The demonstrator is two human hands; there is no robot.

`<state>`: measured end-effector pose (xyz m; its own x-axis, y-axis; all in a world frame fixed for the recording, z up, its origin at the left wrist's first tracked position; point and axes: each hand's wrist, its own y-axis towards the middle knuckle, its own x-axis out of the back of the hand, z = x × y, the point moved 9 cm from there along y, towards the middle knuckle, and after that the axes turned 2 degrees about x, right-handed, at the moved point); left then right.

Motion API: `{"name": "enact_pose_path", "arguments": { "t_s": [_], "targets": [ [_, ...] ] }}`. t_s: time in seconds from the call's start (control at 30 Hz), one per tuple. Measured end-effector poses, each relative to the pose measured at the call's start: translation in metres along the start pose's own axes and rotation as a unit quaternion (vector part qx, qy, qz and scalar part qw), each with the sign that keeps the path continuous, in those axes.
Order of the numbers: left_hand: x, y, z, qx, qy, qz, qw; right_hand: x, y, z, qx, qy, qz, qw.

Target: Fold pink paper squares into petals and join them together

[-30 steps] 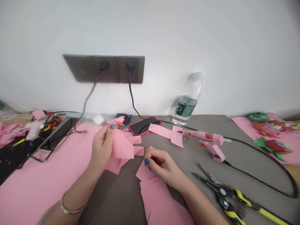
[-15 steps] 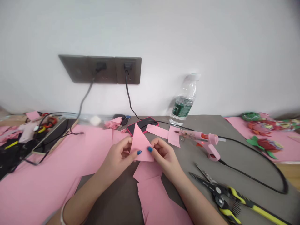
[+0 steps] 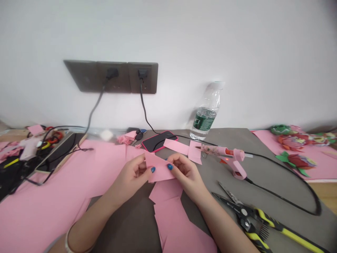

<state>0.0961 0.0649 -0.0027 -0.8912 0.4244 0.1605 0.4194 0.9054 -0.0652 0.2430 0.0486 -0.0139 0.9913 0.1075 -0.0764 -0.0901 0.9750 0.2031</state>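
Note:
Between my two hands is a folded piece of pink paper (image 3: pixel 159 170), now a flat, low wedge. My left hand (image 3: pixel 130 174) pinches its left end, and my right hand (image 3: pixel 184 172) grips its right end, both with blue-painted nails. Below my hands, loose pink paper sheets (image 3: pixel 168 218) lie overlapping on the grey desk mat (image 3: pixel 126 228). A large pink sheet (image 3: pixel 60 186) spreads under my left forearm, which wears a metal bangle (image 3: pixel 72 244).
A pink glue gun (image 3: pixel 223 154) with a black cord lies to the right, and yellow-handled pliers (image 3: pixel 244 216) lie at lower right. A phone (image 3: pixel 156 141), a water bottle (image 3: pixel 205 114), a tablet (image 3: pixel 60 153) and paper flowers (image 3: pixel 296 161) sit along the back and sides.
The paper between my hands has gone from an upright triangle to a flatter, wider fold. My hands have moved slightly closer together around it.

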Motion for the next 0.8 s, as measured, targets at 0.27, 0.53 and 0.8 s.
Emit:
{"name": "enact_pose_path", "arguments": {
  "t_s": [0.27,0.53,0.8],
  "targets": [
    [0.005,0.0,-0.004,-0.023,0.048,0.019,0.998,0.011,0.002,0.013,0.086,-0.009,-0.025,0.996],
    [0.0,-0.001,-0.005,-0.024,0.079,0.012,0.996,0.01,-0.001,0.014,0.093,-0.062,-0.048,0.993],
    [-0.004,-0.001,0.005,0.004,0.117,0.014,0.993,-0.001,0.0,-0.007,0.028,0.004,-0.015,0.999]
  ]
}}
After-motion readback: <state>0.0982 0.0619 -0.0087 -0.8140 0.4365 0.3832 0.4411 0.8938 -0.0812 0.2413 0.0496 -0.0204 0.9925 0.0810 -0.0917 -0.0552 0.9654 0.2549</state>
